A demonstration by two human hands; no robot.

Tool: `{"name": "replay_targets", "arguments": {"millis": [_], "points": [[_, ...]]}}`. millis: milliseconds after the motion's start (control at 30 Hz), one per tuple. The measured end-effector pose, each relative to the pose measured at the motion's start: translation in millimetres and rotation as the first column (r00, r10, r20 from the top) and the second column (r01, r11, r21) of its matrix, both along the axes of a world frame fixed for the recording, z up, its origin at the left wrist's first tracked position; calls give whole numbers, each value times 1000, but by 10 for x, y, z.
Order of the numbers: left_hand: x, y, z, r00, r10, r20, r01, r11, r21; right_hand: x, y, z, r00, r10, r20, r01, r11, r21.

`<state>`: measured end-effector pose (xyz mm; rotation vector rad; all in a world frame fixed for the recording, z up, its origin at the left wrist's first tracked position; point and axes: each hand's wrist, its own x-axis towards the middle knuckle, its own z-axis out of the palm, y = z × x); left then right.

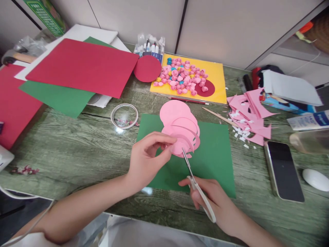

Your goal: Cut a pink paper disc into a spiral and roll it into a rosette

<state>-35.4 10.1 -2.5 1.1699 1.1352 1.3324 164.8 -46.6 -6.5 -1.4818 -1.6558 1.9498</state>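
Observation:
My left hand [154, 154] pinches the edge of a pink paper piece [181, 145] that is cut into a curving strip. In my right hand [210, 199] is a pair of scissors [199, 192] with pale handles, its blade tips at the pink paper. Pink paper circles [174, 111] and curved strips lie overlapped just beyond, on a green sheet [213, 161]. Exactly where the held piece ends and those below begin is hard to make out.
Rolled pink paper flowers [180, 77] crowd a yellow sheet [218, 73] at the back. Red sheets [84, 65] lie back left, near a tape roll [112, 116]. To the right are pink scraps [257, 127], a pointed wooden stick [218, 116], a phone [284, 171] and a white mouse [316, 179].

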Motion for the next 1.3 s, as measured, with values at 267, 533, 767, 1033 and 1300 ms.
{"name": "replay_targets", "arguments": {"millis": [267, 533, 767, 1033, 1300], "points": [[28, -38, -9, 997, -56, -53, 51, 995, -89, 15, -20, -34, 1000, -2, -9, 3, 999, 42], [34, -51, -7, 986, -141, -83, 133, 986, -101, 35, -35, -21, 998, 0, -64, 3, 999, 37], [26, -46, -17, 992, -106, -63, 100, 991, -90, 30, -11, -22, 998, 4, -61, -2, 1000, 31], [10, -7, 28, 998, -60, -35, 56, 992, -111, 16, 4, 1, 1000, 18, -10, -18, 999, -45], [-14, -2, 12, 996, -85, -22, 82, 988, -132, 26, 12, -11, 1000, 29, 5, -29, 999, -46]]}}
